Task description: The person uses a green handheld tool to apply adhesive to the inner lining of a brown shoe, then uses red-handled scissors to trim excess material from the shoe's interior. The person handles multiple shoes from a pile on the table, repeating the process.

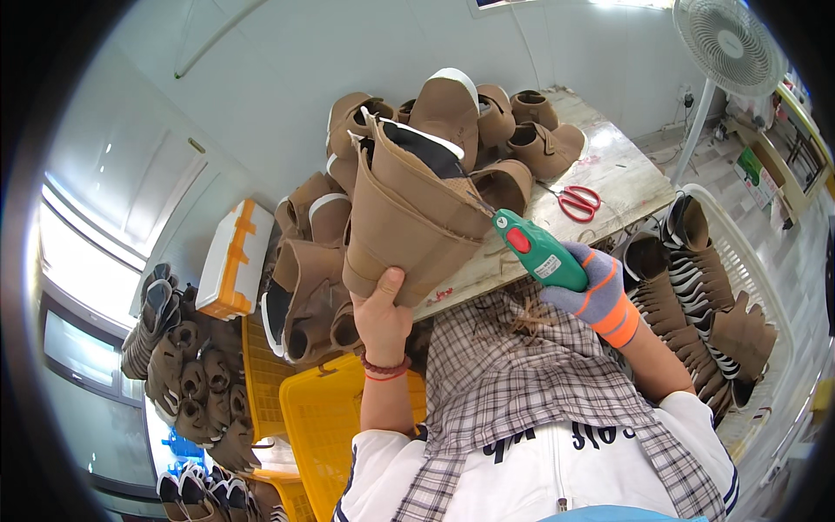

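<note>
**Both hands busy on one brown boot upper**

Our left hand [383, 315] grips a brown boot upper [409, 217] from below, thumb pressed on its lower edge, and lifts it up in front of us so the open top and its dark lining face the tool. Our right hand [598, 294], in a grey glove with orange bands, is wrapped around a green handheld tool [537, 249] with a red button; its thin tip touches the upper's top edge on the right side. Holding the piece raised and tilted this way seems meant to bring that seam edge close to our eyes and within reach of the tip.

Just beyond, a pile of brown uppers [487, 117] sits on the worn worktable [617, 170] — near enough to pick from — with red-handled scissors [578, 202] lying to the right of it. More uppers hang down at the table's left end [304, 287]. On the right, a white basket [748, 261] holds a row of uppers with striped lining. Yellow crates [322, 418] stand near-left by our apron, an orange-and-white case [233, 259] leans further left, and a white fan [729, 43] stands far right — angled toward the table.
</note>
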Motion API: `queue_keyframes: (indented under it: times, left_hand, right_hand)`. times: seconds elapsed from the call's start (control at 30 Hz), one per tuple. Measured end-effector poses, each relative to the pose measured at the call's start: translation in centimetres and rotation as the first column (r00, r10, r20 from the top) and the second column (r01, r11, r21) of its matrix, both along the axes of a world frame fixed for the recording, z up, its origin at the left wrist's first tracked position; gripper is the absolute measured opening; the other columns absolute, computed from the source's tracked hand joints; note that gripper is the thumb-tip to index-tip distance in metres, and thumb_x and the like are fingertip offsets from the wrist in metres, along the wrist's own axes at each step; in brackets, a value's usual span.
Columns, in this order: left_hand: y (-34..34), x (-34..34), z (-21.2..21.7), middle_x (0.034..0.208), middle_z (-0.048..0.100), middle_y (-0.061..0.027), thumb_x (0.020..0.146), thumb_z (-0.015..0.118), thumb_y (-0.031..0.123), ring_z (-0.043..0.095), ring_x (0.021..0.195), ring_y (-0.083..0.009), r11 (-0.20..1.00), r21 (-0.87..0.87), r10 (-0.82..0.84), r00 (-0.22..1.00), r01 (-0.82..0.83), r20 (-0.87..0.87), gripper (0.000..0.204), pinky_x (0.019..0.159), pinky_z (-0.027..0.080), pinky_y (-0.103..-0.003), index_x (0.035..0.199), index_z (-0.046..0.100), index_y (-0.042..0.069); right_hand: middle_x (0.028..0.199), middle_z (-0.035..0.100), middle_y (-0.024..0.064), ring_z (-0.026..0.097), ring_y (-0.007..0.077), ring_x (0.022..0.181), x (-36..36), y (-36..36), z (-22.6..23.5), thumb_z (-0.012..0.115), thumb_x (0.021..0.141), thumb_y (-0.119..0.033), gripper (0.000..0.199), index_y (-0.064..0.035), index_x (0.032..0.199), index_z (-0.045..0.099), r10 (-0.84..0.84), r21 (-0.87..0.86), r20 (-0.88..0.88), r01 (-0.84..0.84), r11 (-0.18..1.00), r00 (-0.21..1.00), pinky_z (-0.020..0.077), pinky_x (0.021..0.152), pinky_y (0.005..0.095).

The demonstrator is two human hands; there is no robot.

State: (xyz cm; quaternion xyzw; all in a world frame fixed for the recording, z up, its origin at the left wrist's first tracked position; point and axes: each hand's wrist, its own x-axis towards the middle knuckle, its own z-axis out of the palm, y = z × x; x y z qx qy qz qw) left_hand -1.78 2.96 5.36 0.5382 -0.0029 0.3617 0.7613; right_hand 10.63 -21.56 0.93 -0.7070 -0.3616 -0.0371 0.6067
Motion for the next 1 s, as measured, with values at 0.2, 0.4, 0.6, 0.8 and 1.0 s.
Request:
queue_keyframes:
  times: [0.2,0.4,0.6,0.8,1.0]
  left_hand:
    - [-0.5,0.4,-1.2,0.117,0.059,-0.0060,0.083,0.067,0.000,0.055,0.107,-0.0164,0.987,0.158,0.009,1.000,-0.012,0.021,0.042,0.095,0.041,-0.031,0.122,0.053,0.001]
    - [-1.4,0.5,-1.7,0.104,0.064,-0.0069,0.083,0.067,0.001,0.059,0.091,-0.0161,0.853,0.516,0.160,0.980,-0.079,-0.115,0.026,0.084,0.047,-0.030,0.108,0.061,-0.002]
    - [-1.4,1.0,-3.1,0.101,0.065,-0.0125,0.082,0.066,0.001,0.062,0.083,-0.0260,0.554,0.825,0.259,0.965,-0.111,-0.045,0.017,0.077,0.049,-0.035,0.099,0.065,0.000]
    - [-1.3,1.3,-4.2,0.100,0.065,-0.0139,0.083,0.061,-0.001,0.060,0.091,-0.0301,0.160,0.978,0.308,0.948,-0.133,0.079,0.014,0.086,0.044,-0.039,0.096,0.067,0.000]
    - [-0.3,0.3,-6.0,0.106,0.063,-0.0150,0.078,0.059,-0.001,0.057,0.097,-0.0362,0.044,0.997,0.327,0.944,-0.070,0.052,0.026,0.089,0.041,-0.046,0.102,0.067,0.004]
  right_hand:
    - [0.082,0.069,0.0128,0.067,0.0192,0.070,-0.4,-0.1,0.0,0.084,0.063,-0.029,0.058,0.0004,0.108,0.062,0.010,-0.008,-0.065,-0.010,1.000,0.998,0.0525,0.065,0.0286]
    - [0.081,0.068,0.0126,0.067,0.0194,0.068,-0.1,0.0,-0.6,0.084,0.064,-0.031,0.058,0.0003,0.107,0.062,-0.041,0.018,-0.076,0.042,0.999,0.996,0.0526,0.063,0.0285]
    - [0.080,0.068,0.0121,0.066,0.0162,0.068,-0.1,0.2,-0.8,0.083,0.066,-0.033,0.058,0.0008,0.107,0.061,-0.077,0.014,-0.136,0.080,0.997,0.988,0.0524,0.063,0.0275]
    - [0.080,0.068,0.0069,0.062,0.0082,0.069,-0.3,-0.1,0.0,0.081,0.071,-0.030,0.052,0.0009,0.107,0.060,-0.036,0.051,-0.289,0.053,0.997,0.957,0.0513,0.063,0.0245]
    - [0.081,0.067,0.0046,0.058,0.0055,0.069,0.0,0.1,0.6,0.080,0.073,-0.028,0.048,0.0006,0.106,0.061,0.033,0.114,-0.362,0.009,0.993,0.932,0.0497,0.063,0.0223]
